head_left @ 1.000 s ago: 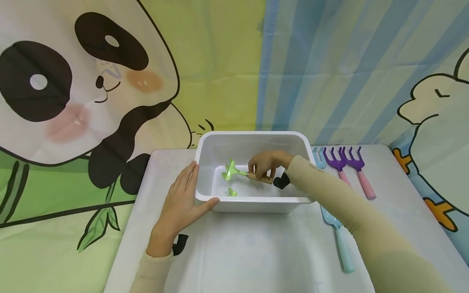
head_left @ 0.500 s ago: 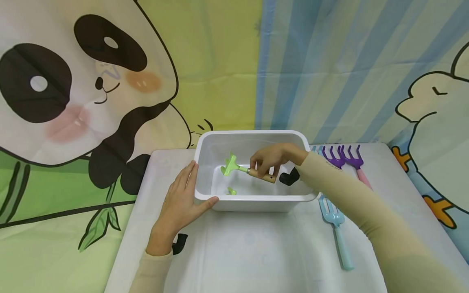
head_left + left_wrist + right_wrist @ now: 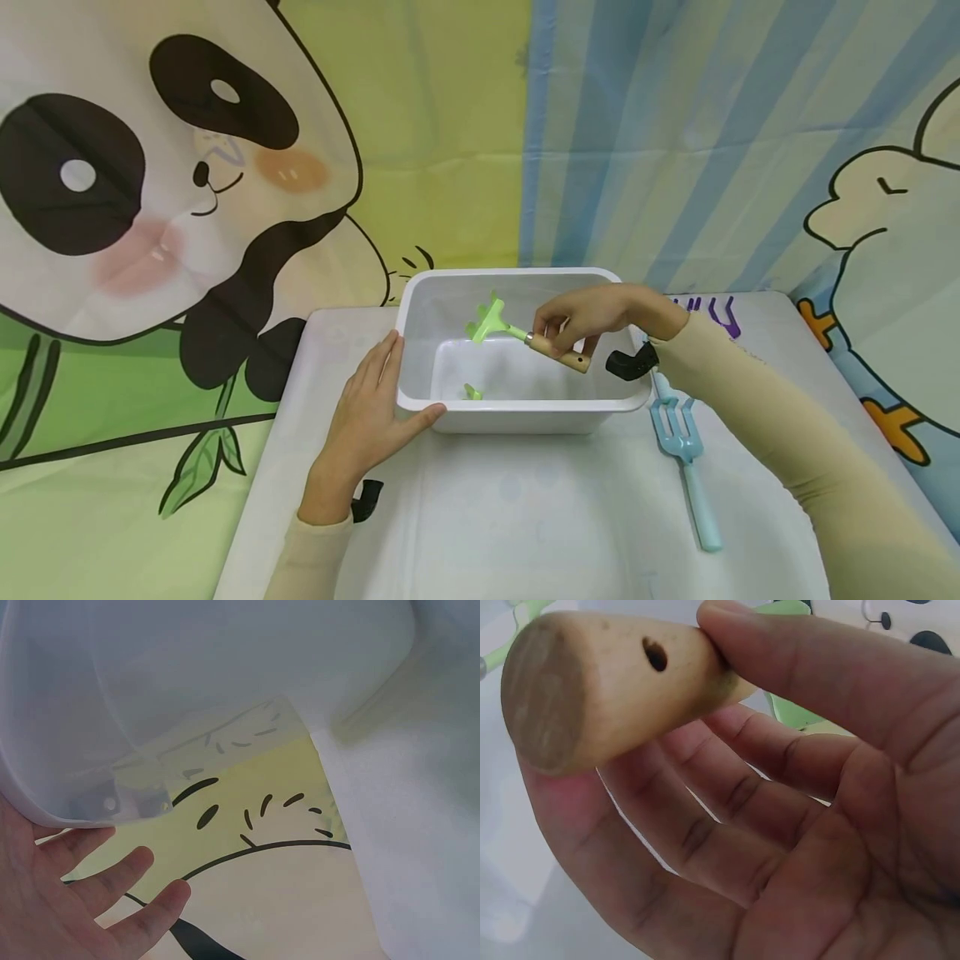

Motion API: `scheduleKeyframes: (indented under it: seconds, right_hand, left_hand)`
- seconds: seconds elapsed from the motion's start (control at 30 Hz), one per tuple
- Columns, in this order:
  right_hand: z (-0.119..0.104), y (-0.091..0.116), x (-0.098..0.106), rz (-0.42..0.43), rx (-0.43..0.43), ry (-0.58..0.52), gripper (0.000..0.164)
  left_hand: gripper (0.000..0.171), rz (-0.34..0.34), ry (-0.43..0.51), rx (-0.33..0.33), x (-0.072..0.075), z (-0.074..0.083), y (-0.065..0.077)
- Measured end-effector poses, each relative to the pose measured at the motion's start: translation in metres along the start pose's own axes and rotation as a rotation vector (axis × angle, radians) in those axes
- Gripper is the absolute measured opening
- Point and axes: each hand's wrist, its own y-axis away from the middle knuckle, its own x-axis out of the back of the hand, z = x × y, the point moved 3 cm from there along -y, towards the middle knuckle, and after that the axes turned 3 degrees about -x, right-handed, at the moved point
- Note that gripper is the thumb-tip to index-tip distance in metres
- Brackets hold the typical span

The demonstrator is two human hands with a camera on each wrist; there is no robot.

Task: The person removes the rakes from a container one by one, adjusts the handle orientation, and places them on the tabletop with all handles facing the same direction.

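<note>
My right hand (image 3: 581, 321) pinches the wooden handle (image 3: 562, 352) of a small hand rake with a light green head (image 3: 489, 320). The rake is over the inside of a white plastic tub (image 3: 510, 407), its head pointing left. In the right wrist view, thumb and fingers hold the handle near its holed end (image 3: 600, 682). My left hand (image 3: 375, 408) rests on the tub's left front corner, fingers straight along the outside and thumb at the front rim. Another green tool piece (image 3: 472, 392) shows on the tub floor, mostly hidden behind the front rim.
Right of the tub, a light blue garden fork (image 3: 686, 467) lies on the white table (image 3: 525, 517). Purple fork tines (image 3: 726, 317) show behind the right sleeve. A printed panda curtain (image 3: 247, 167) hangs behind the table. Black camera mounts sit at both wrists.
My right hand has lifted the hand rake up off the tub floor and moved it to the right. The left hand has stayed on the tub's corner.
</note>
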Motion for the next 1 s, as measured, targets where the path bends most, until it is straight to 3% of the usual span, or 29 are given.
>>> scheduleKeyframes:
  seconds: [0.37,0.67,1.0]
  right_hand:
    - [0.009,0.054,-0.001,0.116,0.064,-0.012,0.027]
    - [0.033,0.093,-0.006,0.168,0.087,-0.023,0.028]
    - [0.062,0.121,-0.021,0.192,0.106,-0.049,0.027]
  left_hand:
    - [0.112,-0.003,0.01,0.017,0.0,0.001,0.0]
    - [0.113,0.001,0.007,0.01,0.0,0.002,0.0]
    - [0.112,0.023,0.012,-0.014,-0.001,0.001,0.001]
